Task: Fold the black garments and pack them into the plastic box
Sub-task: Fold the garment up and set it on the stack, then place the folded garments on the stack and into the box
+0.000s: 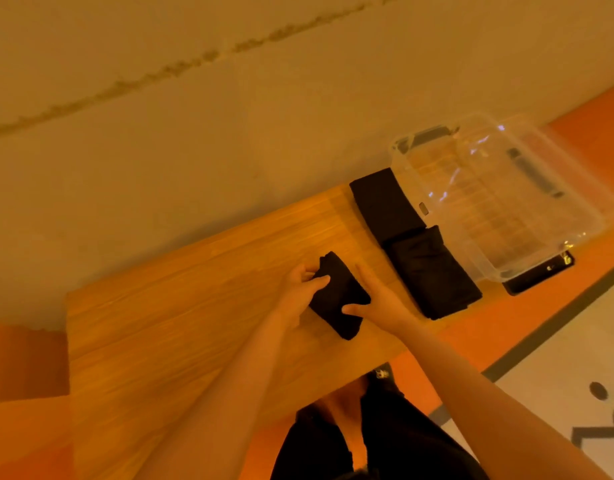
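1. Both my hands are on a small folded black garment (336, 294), mid-table on the wooden table (180, 306).
2. My left hand (300, 292) grips its left edge, thumb on top, fingers curled round the fabric.
3. My right hand (376, 299) clamps the right edge, thumb across the near part, fingers along the far side.
4. Two more folded black garments lie to the right, end to end: the far one (383, 206) touches the box wall, the near one (433, 271) reaches the table's near edge.
5. Clear plastic box (527, 244) sits at the table's right end, nothing inside, top open.
6. Open room: bare wood left of my hands out to the left edge; narrow strip between my piece and the near garment.
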Action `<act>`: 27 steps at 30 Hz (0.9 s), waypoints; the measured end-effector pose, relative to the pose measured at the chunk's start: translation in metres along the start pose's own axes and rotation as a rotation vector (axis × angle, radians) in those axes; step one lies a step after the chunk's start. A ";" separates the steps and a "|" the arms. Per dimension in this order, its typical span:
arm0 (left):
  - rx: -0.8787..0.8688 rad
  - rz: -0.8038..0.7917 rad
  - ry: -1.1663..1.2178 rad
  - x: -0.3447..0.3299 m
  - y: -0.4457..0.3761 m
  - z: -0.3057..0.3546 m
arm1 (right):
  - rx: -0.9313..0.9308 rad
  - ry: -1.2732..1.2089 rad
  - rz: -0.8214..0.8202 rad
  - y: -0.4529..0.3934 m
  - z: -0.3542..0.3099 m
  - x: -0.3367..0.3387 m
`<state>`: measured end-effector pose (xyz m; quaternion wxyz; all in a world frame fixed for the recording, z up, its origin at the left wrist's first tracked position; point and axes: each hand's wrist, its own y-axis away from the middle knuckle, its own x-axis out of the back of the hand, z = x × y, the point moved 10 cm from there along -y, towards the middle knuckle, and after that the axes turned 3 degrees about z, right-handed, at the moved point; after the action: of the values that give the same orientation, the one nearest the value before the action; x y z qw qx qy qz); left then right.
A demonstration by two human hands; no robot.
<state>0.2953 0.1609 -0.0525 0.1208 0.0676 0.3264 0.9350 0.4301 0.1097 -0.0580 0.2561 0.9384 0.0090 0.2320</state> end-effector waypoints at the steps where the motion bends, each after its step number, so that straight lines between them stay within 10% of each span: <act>1: -0.047 -0.032 -0.056 -0.003 0.004 0.018 | 0.020 -0.048 -0.034 -0.001 -0.013 0.007; 12: -0.225 -0.306 -0.123 -0.068 0.026 0.199 | 0.255 -0.572 -0.334 -0.023 -0.120 0.115; 27: -0.177 0.027 -0.088 -0.242 -0.156 0.238 | -0.026 -0.659 -0.130 -0.131 0.021 0.314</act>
<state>0.6053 0.3550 0.0231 0.1276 0.1020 0.2360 0.9579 0.7328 0.2563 -0.0027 0.2714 0.9571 -0.0171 -0.1006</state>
